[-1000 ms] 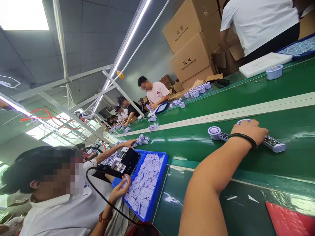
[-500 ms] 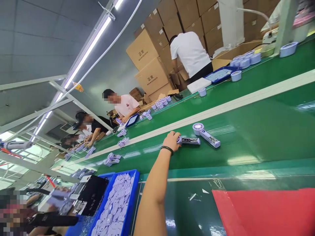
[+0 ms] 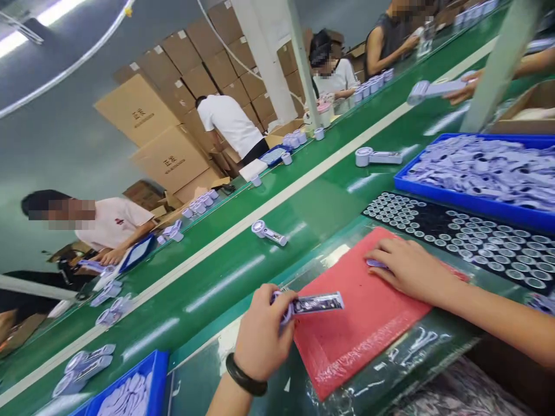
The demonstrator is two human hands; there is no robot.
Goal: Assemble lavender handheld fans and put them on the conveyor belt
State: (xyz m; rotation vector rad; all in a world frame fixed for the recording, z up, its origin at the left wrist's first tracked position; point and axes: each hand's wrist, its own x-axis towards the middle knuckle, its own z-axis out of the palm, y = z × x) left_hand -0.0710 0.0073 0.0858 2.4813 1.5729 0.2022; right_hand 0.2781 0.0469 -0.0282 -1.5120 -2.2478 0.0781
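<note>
My left hand (image 3: pixel 265 329), with a dark bangle on the wrist, grips a lilac handheld fan (image 3: pixel 318 303) by its round head. The fan's handle is open on top, its dark inner parts showing, and it points right over the near edge of the red mat (image 3: pixel 347 323). On the mat's far right part lies my right hand (image 3: pixel 405 268), fingers bent over a lilac plastic piece (image 3: pixel 376 264). Most of that piece is hidden under the fingers. Another open-handled fan (image 3: pixel 269 232) lies on the green conveyor belt (image 3: pixel 217 277) beyond my hands.
Right of the mat, clear-edged discs lie on a black sheet (image 3: pixel 437 222) before a blue tray (image 3: pixel 472 199) of lilac parts. Another blue tray (image 3: pixel 158 381) stands at lower left. A co-worker's hand (image 3: pixel 466 89) holds a fan at upper right. A post (image 3: pixel 498 69) rises there.
My left hand has lifted the fan off the belt and brought it back to the red mat. My right hand has come into view. The view has swung right.
</note>
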